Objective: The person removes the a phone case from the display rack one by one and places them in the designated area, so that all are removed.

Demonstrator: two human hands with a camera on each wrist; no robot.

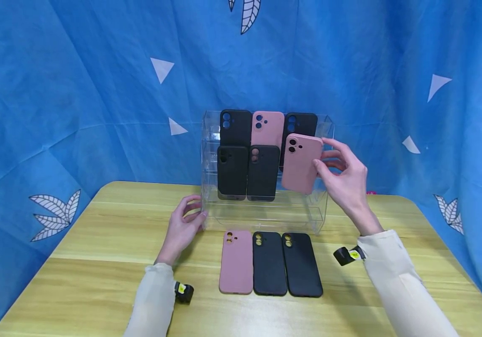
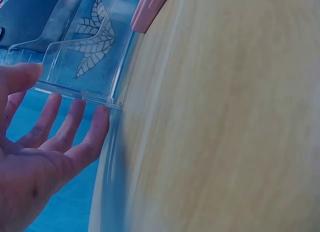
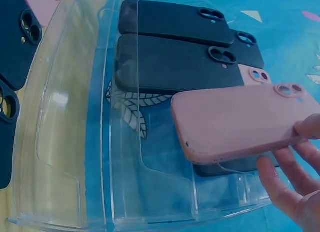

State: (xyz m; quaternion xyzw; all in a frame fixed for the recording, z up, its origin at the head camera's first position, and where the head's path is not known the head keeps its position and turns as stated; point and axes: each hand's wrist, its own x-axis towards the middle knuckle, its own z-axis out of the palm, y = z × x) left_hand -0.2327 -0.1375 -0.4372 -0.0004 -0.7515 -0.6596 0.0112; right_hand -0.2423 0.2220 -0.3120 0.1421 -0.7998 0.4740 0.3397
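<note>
My right hand [image 1: 346, 175] pinches a pink phone case [image 1: 302, 164] by its right edge, thumb in front and fingers behind. The case is slightly tilted before the right side of a clear tiered display rack [image 1: 262, 219], beside a black phone case [image 1: 263, 173] in the second row. Whether its lower edge touches the rack I cannot tell. My left hand [image 1: 184, 227] touches the rack's left side, fingers spread along the edge in the left wrist view. Another black case [image 1: 232, 173] stands in that row; behind are black [image 1: 236, 126], pink [image 1: 267, 127] and black [image 1: 308, 122] cases.
On the wooden table [image 1: 110, 262], before the rack, a pink case [image 1: 236, 262] and two black cases [image 1: 269, 263] [image 1: 302, 264] lie side by side, camera cutouts toward the rack. A blue patterned curtain [image 1: 110, 93] hangs behind the table.
</note>
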